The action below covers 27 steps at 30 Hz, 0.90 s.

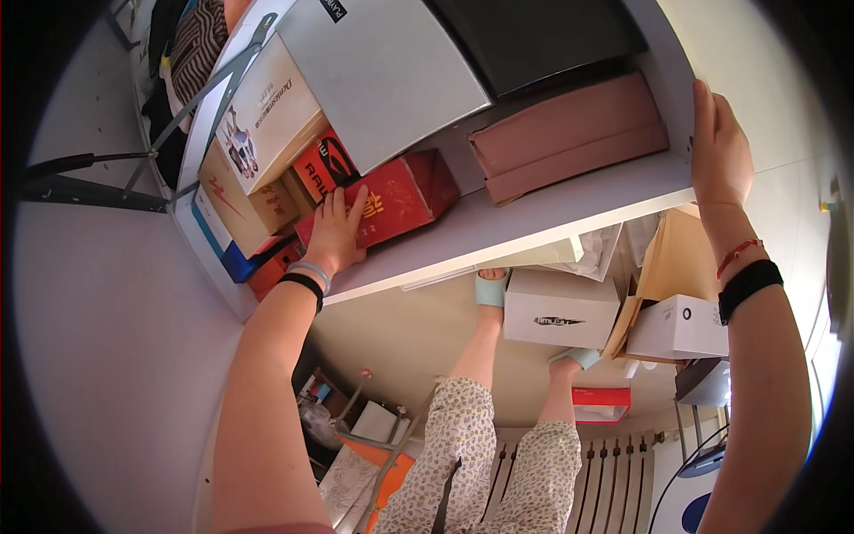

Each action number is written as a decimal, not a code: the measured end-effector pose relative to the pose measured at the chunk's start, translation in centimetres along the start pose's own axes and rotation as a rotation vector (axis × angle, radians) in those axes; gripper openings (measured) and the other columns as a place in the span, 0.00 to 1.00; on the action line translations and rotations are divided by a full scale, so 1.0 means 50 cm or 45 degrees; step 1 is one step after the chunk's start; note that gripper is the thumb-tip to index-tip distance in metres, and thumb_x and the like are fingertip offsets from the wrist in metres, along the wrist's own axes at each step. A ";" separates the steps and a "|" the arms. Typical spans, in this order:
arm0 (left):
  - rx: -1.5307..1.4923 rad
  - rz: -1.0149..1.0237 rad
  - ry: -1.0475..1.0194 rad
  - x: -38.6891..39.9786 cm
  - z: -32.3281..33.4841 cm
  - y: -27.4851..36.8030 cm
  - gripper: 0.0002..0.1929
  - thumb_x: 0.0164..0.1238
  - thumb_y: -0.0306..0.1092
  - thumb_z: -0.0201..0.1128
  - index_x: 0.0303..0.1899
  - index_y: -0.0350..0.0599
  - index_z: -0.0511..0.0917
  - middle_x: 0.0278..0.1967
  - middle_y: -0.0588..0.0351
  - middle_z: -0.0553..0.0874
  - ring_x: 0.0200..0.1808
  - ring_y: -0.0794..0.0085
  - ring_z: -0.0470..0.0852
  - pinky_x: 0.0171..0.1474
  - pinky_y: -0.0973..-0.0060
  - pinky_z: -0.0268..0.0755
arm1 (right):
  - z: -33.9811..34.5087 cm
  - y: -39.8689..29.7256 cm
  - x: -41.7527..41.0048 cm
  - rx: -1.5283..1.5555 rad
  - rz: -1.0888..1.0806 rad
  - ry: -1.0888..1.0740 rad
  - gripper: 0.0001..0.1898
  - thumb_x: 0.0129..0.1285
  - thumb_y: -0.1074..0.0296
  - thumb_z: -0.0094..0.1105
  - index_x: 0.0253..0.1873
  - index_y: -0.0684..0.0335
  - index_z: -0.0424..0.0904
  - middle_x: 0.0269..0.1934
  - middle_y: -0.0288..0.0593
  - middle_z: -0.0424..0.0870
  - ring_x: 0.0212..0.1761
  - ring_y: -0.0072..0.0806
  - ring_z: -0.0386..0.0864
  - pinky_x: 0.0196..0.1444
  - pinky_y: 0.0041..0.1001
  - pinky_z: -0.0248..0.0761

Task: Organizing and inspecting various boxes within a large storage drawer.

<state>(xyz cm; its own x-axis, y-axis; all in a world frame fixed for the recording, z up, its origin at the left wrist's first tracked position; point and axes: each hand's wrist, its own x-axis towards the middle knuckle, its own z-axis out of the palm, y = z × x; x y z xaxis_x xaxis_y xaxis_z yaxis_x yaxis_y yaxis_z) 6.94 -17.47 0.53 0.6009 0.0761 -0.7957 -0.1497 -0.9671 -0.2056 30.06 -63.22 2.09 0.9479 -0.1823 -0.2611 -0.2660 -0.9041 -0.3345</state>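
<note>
My left hand (335,230) lies over the left part of a red cardboard box (400,197) with gold characters, its fingertips reaching the upper edge. The box sits at a slant on the cabinet shelf (480,223). At the far right, my right hand (722,150) grips the front edge of the cabinet's side panel (680,73). Left of the red box are a black-and-red box (325,163), a white box with printed figures (273,113) and a tan box (230,193). A dusty-pink box (574,137) stands to the right on the same shelf.
A large silver-grey box (387,73) and a black box (540,40) are above. A metal lift-up strut (207,90) crosses at left. Below, around my slippered feet, stand a white box (560,307), an opened carton (687,260) and a red-edged box (602,405).
</note>
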 end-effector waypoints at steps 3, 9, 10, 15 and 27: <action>-0.088 0.132 0.115 -0.024 -0.051 -0.009 0.59 0.41 0.42 0.77 0.77 0.51 0.48 0.69 0.31 0.58 0.72 0.38 0.58 0.73 0.50 0.53 | -0.003 0.004 0.000 0.003 -0.010 0.027 0.32 0.72 0.31 0.34 0.47 0.53 0.81 0.41 0.44 0.86 0.45 0.45 0.82 0.48 0.37 0.73; -0.264 0.270 0.384 -0.054 -0.113 -0.078 0.47 0.42 0.36 0.76 0.69 0.43 0.63 0.62 0.38 0.70 0.67 0.46 0.67 0.69 0.54 0.59 | 0.007 0.000 -0.003 0.009 -0.029 0.061 0.32 0.72 0.31 0.34 0.48 0.53 0.80 0.41 0.45 0.86 0.45 0.46 0.82 0.48 0.39 0.73; -0.345 0.244 0.486 -0.055 -0.121 -0.078 0.42 0.45 0.36 0.74 0.66 0.40 0.66 0.58 0.40 0.74 0.64 0.48 0.70 0.68 0.55 0.60 | 0.009 0.001 -0.003 0.014 -0.033 0.062 0.32 0.72 0.31 0.34 0.49 0.53 0.80 0.41 0.46 0.86 0.45 0.46 0.82 0.48 0.39 0.73; -0.329 0.159 0.194 -0.038 -0.094 -0.032 0.48 0.49 0.43 0.75 0.72 0.40 0.59 0.69 0.38 0.66 0.73 0.45 0.61 0.72 0.53 0.58 | 0.003 0.007 0.000 0.004 -0.034 0.047 0.31 0.73 0.32 0.34 0.50 0.53 0.80 0.42 0.46 0.86 0.46 0.46 0.82 0.48 0.39 0.73; 0.015 -0.026 -0.123 0.037 -0.026 0.037 0.70 0.42 0.55 0.80 0.78 0.43 0.34 0.77 0.35 0.47 0.78 0.43 0.48 0.74 0.44 0.50 | -0.002 0.001 -0.002 0.024 -0.030 0.053 0.32 0.72 0.32 0.36 0.48 0.54 0.81 0.41 0.45 0.86 0.45 0.46 0.82 0.48 0.38 0.74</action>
<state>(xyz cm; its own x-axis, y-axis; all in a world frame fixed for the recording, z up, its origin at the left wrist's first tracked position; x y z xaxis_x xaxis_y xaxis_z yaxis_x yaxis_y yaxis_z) 8.78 -19.45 -0.60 0.5254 0.1193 -0.8424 -0.1478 -0.9623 -0.2285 29.98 -63.27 2.21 0.9603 -0.1775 -0.2154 -0.2466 -0.9010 -0.3570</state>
